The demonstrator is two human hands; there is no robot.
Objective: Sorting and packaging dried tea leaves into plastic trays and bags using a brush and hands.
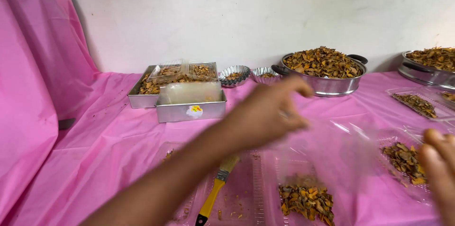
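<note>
Reaching across the middle of the view, the left hand [268, 112] is blurred. Its fingers look curled in a loose pinch around the thin edge of a clear plastic sheet or lid [341, 155], but the blur is too strong to be sure of the grip. The right hand [438, 169] only peeks in at the right edge, fingers bent, just beside a small heap of dried brown and orange chips [405, 162]. I cannot tell if it holds anything.

Right under the left hand sits a clear plastic tray [256, 183] with another heap of chips [307, 202] in it. The tray is near the body, probably so both hands can get to it easily. The clear sheet hangs above and between the two heaps, likely because it belongs over the tray.

A brush with a yellow handle [214, 197] lies in the left part of the tray, just below the left arm. It may be there to sweep up the crumbs scattered about it.

Farther back on the table [109, 140], which has a pink cover, stands a big metal pan [327, 84] piled high with chips. A second pan [426, 74] stands at the far right. Two small fluted tins [234, 75] sit beside a metal box [189, 107] and a tray of packed chips [142, 94]. These are well apart from the hands, against the white wall [237, 22], perhaps to keep the near space free for work.
</note>
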